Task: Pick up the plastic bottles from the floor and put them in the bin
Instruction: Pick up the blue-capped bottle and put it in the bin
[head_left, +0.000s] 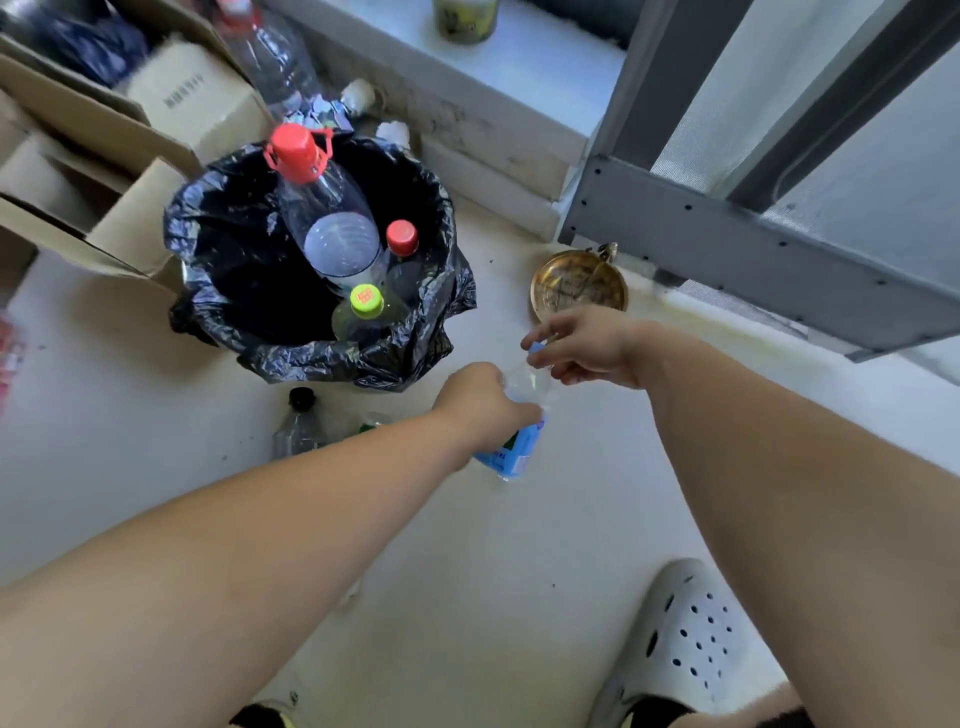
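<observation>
A clear plastic bottle with a blue label (514, 447) is held above the white floor, just in front of the bin. My left hand (480, 402) grips its body; my right hand (582, 348) pinches its blue cap end. The bin (218, 234), lined with a black bag, holds a big clear bottle with a red cap (327, 218), a smaller red-capped bottle (402, 249) and a green-capped bottle (363, 312). A dark-capped bottle (298, 423) lies on the floor before the bin, with a green-tinted bottle (371, 423) partly hidden behind my left forearm.
Cardboard boxes (104, 156) stand left of the bin, with another clear bottle (265, 52) behind. A brass dish (576, 283) sits on the floor to the right, beside a grey door frame (727, 244). My white clog (685, 639) is at the bottom right.
</observation>
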